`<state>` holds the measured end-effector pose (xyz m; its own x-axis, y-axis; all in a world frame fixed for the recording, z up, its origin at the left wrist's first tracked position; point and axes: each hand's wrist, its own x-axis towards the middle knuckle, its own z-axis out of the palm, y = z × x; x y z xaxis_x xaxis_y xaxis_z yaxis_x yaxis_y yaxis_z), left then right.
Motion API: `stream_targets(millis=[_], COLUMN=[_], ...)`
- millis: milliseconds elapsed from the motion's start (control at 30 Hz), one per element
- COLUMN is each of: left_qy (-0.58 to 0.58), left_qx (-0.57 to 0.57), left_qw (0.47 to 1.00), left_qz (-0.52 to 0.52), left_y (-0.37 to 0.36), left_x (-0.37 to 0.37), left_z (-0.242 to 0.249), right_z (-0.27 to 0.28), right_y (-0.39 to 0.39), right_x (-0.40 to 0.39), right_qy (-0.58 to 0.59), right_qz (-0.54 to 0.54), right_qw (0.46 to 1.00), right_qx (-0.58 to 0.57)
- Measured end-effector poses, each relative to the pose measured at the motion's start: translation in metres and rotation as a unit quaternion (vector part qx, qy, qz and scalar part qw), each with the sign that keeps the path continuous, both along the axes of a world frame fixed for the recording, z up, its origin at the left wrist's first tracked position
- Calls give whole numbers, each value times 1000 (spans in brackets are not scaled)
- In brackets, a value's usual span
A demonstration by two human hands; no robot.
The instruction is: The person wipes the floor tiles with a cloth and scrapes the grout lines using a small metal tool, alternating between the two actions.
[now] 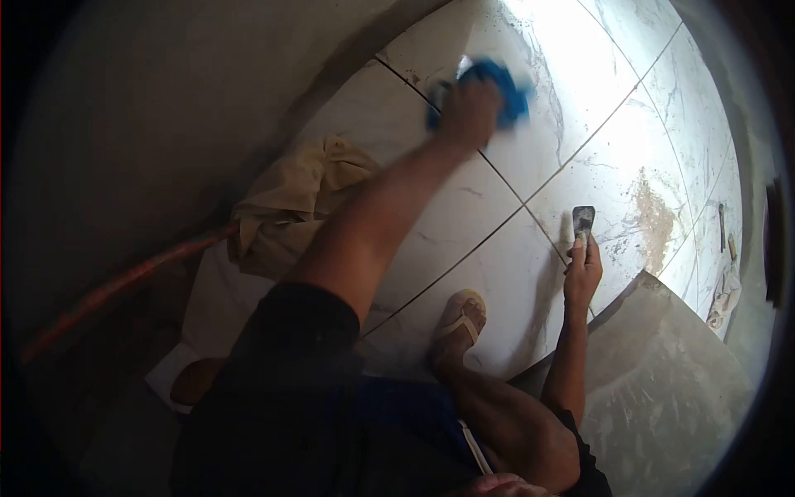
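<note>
My left hand [474, 112] is stretched far out over the tiled floor and is blurred by motion. Its fingers are closed on a blue cloth [507, 93], which lies against a white marbled tile [472, 199]. Lower on the right, my right hand [585, 269] grips a putty knife [584, 219] by its handle. The small blade points away from me, just above the floor and not far from a tile joint.
A crumpled tan cloth [306, 186] lies by the wall, beside a reddish bar [124, 286]. Brown dirt [656, 217] is scattered on the right-hand tiles. A grey slab [662, 373] stands at lower right; a pale rag [725, 295] lies beyond. My sandalled foot [465, 319] is between my arms.
</note>
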<state>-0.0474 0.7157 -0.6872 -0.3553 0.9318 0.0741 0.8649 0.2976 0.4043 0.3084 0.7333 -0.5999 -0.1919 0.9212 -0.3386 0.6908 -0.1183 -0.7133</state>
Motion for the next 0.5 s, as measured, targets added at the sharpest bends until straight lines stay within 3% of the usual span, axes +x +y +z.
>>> stream_targets(millis=[67, 167, 233, 333, 367, 467, 500], left_qy=[19, 98, 78, 30, 33, 117, 118], left_qx=[38, 206, 160, 75, 29, -107, 10], left_qw=[983, 963, 971, 959, 947, 925, 934], left_qz=[179, 145, 161, 273, 317, 344, 338], left_y=[19, -13, -72, -157, -166, -130, -101], left_x=[-42, -44, -1, 71, 81, 50, 21], left_z=[44, 58, 65, 46, 43, 15, 6], right_z=[-2, -4, -11, -23, -1, -2, -5], right_y=[5, 8, 9, 3, -3, -8, -9], right_x=[-2, -11, -18, -32, -49, -56, -58], right_qy=[0, 22, 33, 49, 63, 83, 83], right_qz=[-7, 11, 29, 46, 34, 52, 54], right_qw=[1000, 1000, 999, 997, 997, 995, 994], right_qx=[7, 10, 27, 34, -22, -37, -34])
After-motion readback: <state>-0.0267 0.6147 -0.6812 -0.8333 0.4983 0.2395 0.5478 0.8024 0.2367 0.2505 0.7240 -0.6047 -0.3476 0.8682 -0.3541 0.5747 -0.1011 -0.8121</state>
